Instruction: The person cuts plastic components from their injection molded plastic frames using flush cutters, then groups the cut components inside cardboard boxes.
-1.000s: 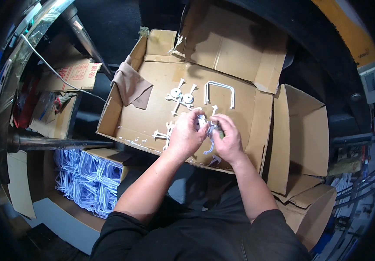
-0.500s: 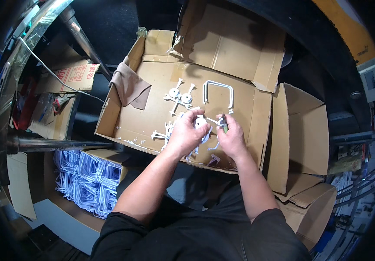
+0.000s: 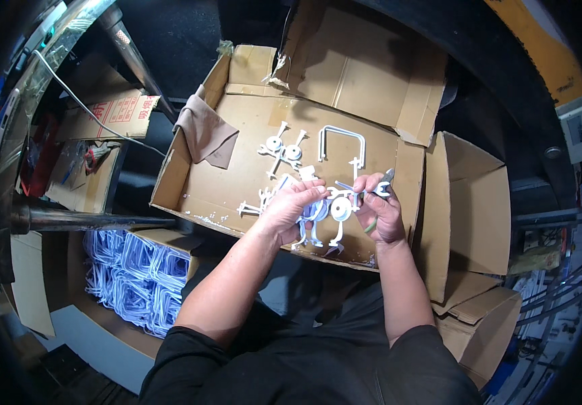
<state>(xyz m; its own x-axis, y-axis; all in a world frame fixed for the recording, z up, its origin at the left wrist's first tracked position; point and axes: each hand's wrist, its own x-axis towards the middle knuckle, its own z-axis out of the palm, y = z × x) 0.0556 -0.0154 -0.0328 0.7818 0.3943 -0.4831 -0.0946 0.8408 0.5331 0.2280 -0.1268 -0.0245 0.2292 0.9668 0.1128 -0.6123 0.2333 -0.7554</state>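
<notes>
Over the near side of a shallow cardboard tray point(image 3: 220, 189), my left hand point(image 3: 285, 210) is closed on white plastic parts point(image 3: 340, 210) with round discs and thin arms, joined like moulded pieces. My right hand point(image 3: 387, 217) is closed round small cutting pliers point(image 3: 371, 226) with a green handle, their metal jaws pointing up and right. Its thumb and fingertips also pinch the right end of the white parts. My fingers hide some of both. Farther off in the tray lie another white branched part with two discs point(image 3: 283, 150) and white U-shaped frames point(image 3: 344, 131).
White scraps point(image 3: 210, 221) dot the tray's near left edge. A brown cloth point(image 3: 204, 131) hangs over its left wall. At lower left, a box holds bundles of white frames point(image 3: 136, 280). Open cartons point(image 3: 477, 216) stand at right, and a metal bar point(image 3: 102, 223) runs at left.
My right hand has moved right, and the pliers now point up and right. More of the white disc parts shows between my hands. The whole view has shifted slightly.
</notes>
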